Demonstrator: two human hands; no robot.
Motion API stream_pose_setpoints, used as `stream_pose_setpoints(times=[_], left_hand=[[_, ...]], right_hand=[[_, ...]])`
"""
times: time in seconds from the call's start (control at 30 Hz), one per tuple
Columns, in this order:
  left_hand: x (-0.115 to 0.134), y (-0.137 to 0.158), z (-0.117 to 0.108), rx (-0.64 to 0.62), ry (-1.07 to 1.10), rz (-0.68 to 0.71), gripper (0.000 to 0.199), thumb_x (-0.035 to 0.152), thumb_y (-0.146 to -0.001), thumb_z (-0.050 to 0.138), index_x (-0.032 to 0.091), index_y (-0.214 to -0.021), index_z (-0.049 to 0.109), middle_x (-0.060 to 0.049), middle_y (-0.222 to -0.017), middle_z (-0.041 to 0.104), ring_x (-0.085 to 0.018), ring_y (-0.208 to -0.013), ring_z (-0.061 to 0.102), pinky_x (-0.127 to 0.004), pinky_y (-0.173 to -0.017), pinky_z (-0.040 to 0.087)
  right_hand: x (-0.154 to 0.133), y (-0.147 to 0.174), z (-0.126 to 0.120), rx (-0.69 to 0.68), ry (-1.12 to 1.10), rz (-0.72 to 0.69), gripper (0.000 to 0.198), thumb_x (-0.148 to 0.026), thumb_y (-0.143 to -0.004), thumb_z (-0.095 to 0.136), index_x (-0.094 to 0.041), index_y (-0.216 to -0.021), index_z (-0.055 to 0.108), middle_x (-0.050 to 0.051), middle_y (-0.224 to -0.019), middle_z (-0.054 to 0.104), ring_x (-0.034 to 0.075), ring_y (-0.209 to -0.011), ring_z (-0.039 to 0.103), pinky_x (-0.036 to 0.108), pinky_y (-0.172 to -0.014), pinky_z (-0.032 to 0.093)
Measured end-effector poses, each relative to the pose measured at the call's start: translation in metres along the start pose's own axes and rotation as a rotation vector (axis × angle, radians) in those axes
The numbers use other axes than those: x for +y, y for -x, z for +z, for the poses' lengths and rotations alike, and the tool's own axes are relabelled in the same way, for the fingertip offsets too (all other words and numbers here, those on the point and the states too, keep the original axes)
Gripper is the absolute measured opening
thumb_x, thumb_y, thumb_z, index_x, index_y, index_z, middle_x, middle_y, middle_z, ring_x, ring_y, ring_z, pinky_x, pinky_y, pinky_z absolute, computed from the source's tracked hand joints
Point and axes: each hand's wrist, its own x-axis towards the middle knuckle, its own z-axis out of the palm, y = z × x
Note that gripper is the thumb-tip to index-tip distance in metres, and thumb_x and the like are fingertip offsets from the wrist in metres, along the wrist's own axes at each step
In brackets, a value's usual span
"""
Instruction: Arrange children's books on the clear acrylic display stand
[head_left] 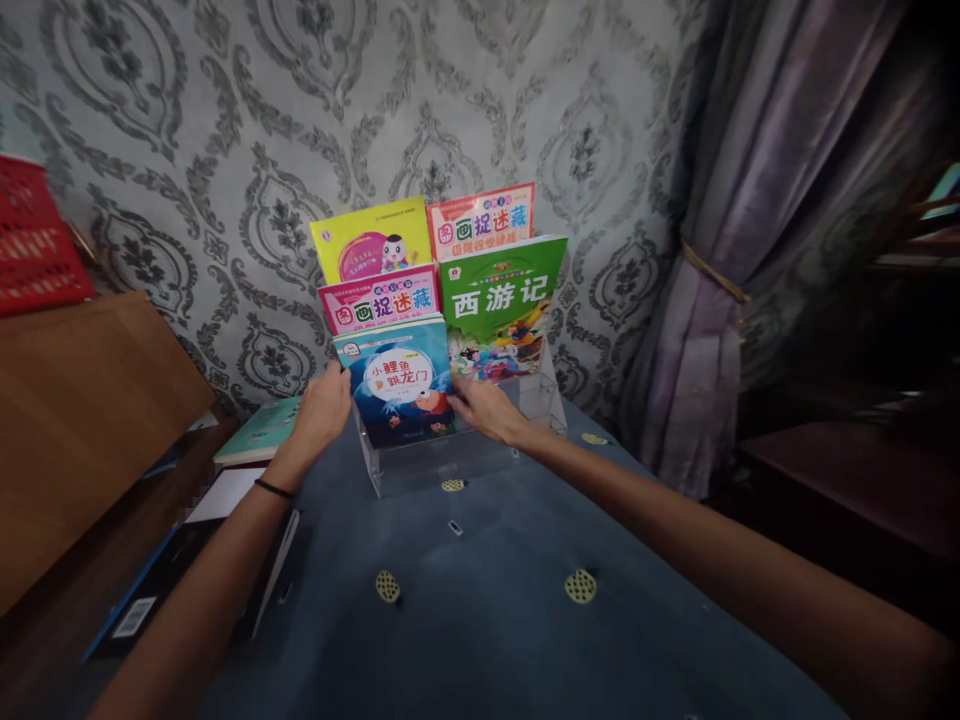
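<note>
A blue picture book (397, 385) with a fish on its cover stands in the front left of a clear tiered book rack (420, 468). My left hand (324, 405) grips its left edge, and my right hand (486, 408) pinches its right edge. Behind it rises a pink book (382, 300), with a yellow book (375, 240) farther back. To the right, a green book (504, 310) leans in front of an orange-red book (481, 218). The blue book's lower edge sits behind the rack's front lip.
Left on the blue cloth-covered table (480, 640) lie a dark book (172, 580) and a teal book (259, 430). Beyond them are a brown box (90, 420) and a red basket (37, 240). Patterned wall stands behind; a purple curtain (720, 270) hangs right.
</note>
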Motion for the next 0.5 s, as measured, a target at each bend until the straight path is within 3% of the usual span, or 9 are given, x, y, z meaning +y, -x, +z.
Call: stream_pose_setpoints(times=[0.23,0.5], left_hand=[[0.001,0.003,-0.001,0.000,0.025,0.006,0.024,0.031,-0.102,0.035,0.018,-0.107,0.055,-0.011,-0.087,0.073,-0.024,-0.081,0.072,-0.034,-0.075,0.052],[-0.004,0.004,-0.005,-0.088,0.118,0.025,0.016,0.022,-0.085,0.063,0.019,-0.097,0.052,-0.007,-0.092,0.070,-0.023,-0.086,0.069,-0.034,-0.077,0.054]], right_hand=[[0.014,-0.009,0.011,0.036,-0.094,-0.059,0.021,-0.025,-0.097,0.049,-0.017,-0.109,0.063,0.010,-0.097,0.073,0.023,-0.083,0.064,0.030,-0.067,0.035],[0.026,-0.017,0.021,0.050,-0.233,-0.088,0.019,-0.021,-0.089,0.063,-0.019,-0.107,0.067,0.005,-0.089,0.076,0.021,-0.083,0.068,0.027,-0.065,0.040]])
